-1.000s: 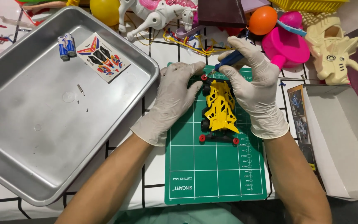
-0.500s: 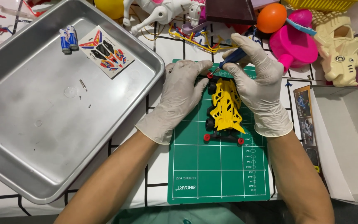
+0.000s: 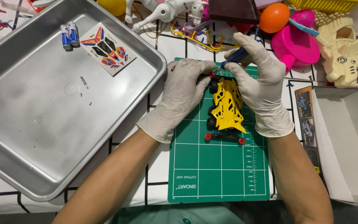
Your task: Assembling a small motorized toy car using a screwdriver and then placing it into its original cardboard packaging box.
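A metal tray point(image 3: 42, 137) fills the left of the frame. At centre, on a green cutting mat point(image 3: 212, 174), a yellow toy car point(image 3: 225, 105) is steadied by the gloved left hand point(image 3: 183, 93); a blue screwdriver point(image 3: 235, 56) is gripped by the right hand point(image 3: 262, 83).

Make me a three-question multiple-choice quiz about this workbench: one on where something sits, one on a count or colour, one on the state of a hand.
1. Where does the yellow toy car sit?
A. in the metal tray
B. on the green cutting mat
C. in the white box

2. How many batteries lie in the metal tray?
A. two
B. four
C. none

3. What is the right hand doing?
A. resting flat and open
B. gripping a blue-handled tool
C. holding the sticker sheet

Answers:
B, the car stands on the mat between both gloved hands.
A, a pair lies beside the sticker sheet.
B, its fingers close around the tool, tip at the car's far end.
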